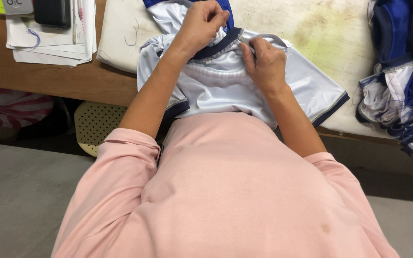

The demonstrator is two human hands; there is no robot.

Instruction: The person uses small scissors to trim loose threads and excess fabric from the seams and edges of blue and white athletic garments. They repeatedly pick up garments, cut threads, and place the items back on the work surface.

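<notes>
While the left hand (201,24) pinches the white shirt's (225,88) navy collar (218,47) at upper centre, the right hand (265,64) grips its hem, fingers closed.

Glossy white cloth shirt (225,91), matt stained pad (321,33), wooden table (48,76)

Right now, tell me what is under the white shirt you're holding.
The white shirt lies on a stained cream pad over the wooden table. Whatever sits directly beneath the fabric is covered.
</notes>
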